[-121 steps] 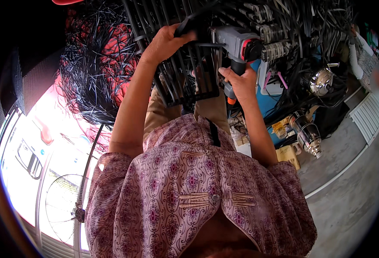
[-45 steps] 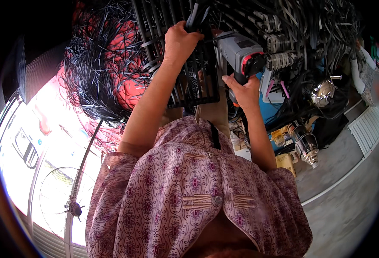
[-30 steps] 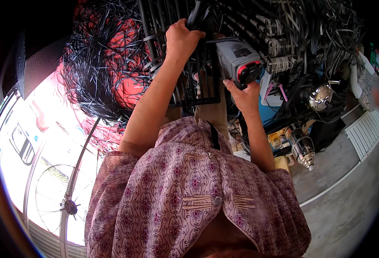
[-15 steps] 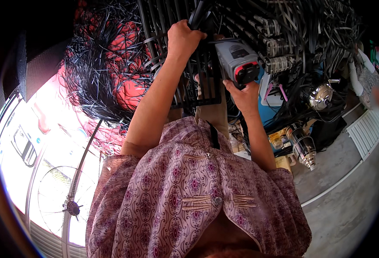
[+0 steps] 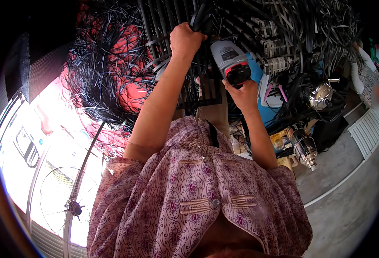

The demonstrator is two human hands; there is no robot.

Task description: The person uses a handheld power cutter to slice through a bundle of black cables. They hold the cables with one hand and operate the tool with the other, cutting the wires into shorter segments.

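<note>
Looking past the pink-patterned shirt front (image 5: pixel 198 202) filling the lower frame: right hand (image 5: pixel 243 92), centre-right, is wrapped around the grip of a grey power tool with red-and-black end (image 5: pixel 231 62). Left hand (image 5: pixel 185 41), top centre, is clenched on a black bar of the dark metal frame (image 5: pixel 189 92). Best to brace the frame firmly and keep the tool square. Black strapping (image 5: pixel 284 38) tangles beyond.

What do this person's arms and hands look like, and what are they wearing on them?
Both forearms are bare, with no gloves, watch or rings visible on the left hand or right hand. Short sleeves of a mauve-pink patterned shirt, with small purple motifs and a buttoned front, end above the elbows.
</note>
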